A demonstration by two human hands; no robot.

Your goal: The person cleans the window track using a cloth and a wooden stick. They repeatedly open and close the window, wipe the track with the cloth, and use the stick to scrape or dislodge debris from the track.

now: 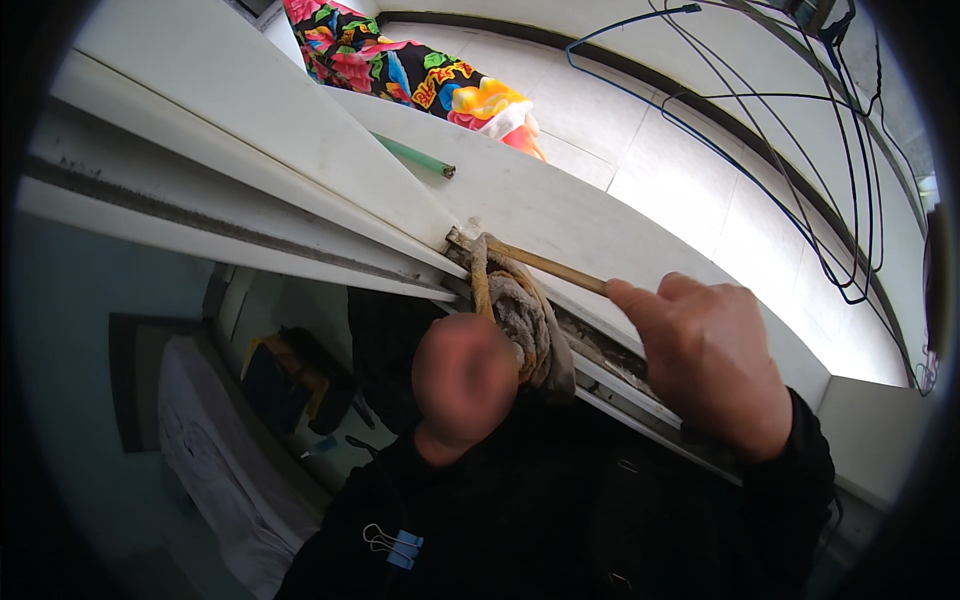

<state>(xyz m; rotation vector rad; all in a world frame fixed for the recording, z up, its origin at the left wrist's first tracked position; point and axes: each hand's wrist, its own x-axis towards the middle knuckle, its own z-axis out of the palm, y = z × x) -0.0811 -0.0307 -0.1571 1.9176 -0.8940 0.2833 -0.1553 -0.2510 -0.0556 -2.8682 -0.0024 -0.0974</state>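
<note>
My right hand grips the end of a thin, flat wooden stick. The stick reaches left to the corner where the white sliding-window frame meets the pale sill. A dirty, greyish-brown rag lies bunched over the lower window track, with one strip looped across the stick near its far end. Below it, my left hand is at the rag and appears to hold it; a blur hides its fingers. Dark grime and pale flakes line the track between the two hands.
A green rod lies on the sill, partly behind the frame. Floral fabric hangs past the sill's far edge. Tangled dark wires hang at upper right. A blue binder clip is on my black clothing. Yellow-and-black items sit below left.
</note>
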